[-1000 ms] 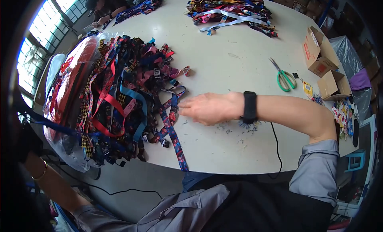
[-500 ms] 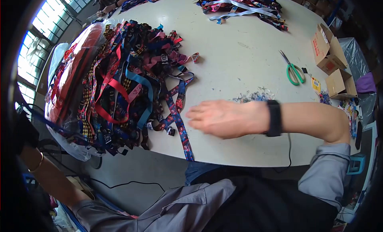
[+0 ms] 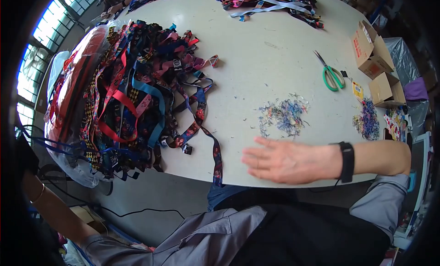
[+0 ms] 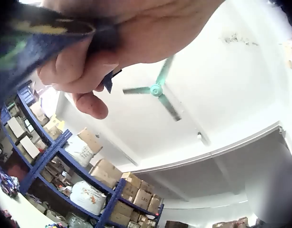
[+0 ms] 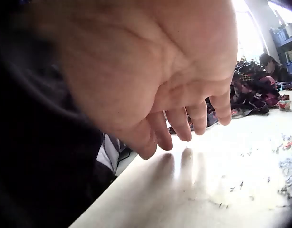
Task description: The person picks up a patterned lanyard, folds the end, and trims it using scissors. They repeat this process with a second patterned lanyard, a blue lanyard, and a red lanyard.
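Observation:
My right hand point(image 3: 291, 163) is over the table's near part, fingers extended, holding nothing; in the right wrist view the palm point(image 5: 160, 61) faces the camera and the fingertips are just above the white surface. Thread scraps point(image 3: 284, 116) lie in a loose heap beyond it. To its left is a big pile of printed lanyards point(image 3: 123, 96), with one strap point(image 3: 216, 156) hanging at the table's edge. In the left wrist view my left hand point(image 4: 108, 52) has its fingers curled round dark blue fabric point(image 4: 36, 47). The head view loses that hand in the dark left edge.
Green-handled scissors point(image 3: 332, 77) lie at the right, near open cardboard boxes point(image 3: 370, 53) and a second scrap heap point(image 3: 369, 121). More lanyards point(image 3: 275, 4) lie at the far side. Another person point(image 3: 112, 2) sits at the far left.
My right hand has moved right and toward the near edge, away from the lanyards, uncovering the scrap heap. The strap beside the pile has shifted and now bends near the edge.

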Tool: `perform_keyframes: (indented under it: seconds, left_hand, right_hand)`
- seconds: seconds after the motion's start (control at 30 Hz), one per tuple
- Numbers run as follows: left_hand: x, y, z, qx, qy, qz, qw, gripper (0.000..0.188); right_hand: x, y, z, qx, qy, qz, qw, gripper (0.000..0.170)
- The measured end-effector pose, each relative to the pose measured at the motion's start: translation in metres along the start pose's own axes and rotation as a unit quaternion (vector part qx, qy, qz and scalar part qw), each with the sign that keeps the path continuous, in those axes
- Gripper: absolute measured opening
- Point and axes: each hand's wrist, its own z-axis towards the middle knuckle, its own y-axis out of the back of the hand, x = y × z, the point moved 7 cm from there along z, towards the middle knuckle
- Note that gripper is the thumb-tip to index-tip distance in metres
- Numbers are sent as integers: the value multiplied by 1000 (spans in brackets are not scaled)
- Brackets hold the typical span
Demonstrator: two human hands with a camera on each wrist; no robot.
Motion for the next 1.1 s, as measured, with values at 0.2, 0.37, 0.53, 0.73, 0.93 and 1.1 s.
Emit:
perform_keyframes:
  seconds: [0.2,0.37,0.53,0.73,0.93,1.1]
  left_hand:
    - [27,-5,19,-73,9,-77,994,20]
    - [108,-9,75,-73,16,-127,989,23]
    - [177,-113,145,-43,-66,329,941,39]
    - [69,-270,91,131,59,-66,987,44]
    - [-151,-367,-47,465,-55,-580,667,52]
    - [-244,-430,-117,498,-109,-591,625,48]
  right_hand:
    - [-22,35,-13,-30,-71,-135,988,22]
    - [-34,58,-19,-114,-134,39,984,15]
    - [-48,52,-16,-200,-194,57,959,30]
    - [-64,73,-16,-254,-268,82,926,42]
    - [-90,78,-44,-326,-354,282,830,43]
    - [-83,94,-56,-421,-331,325,779,53]
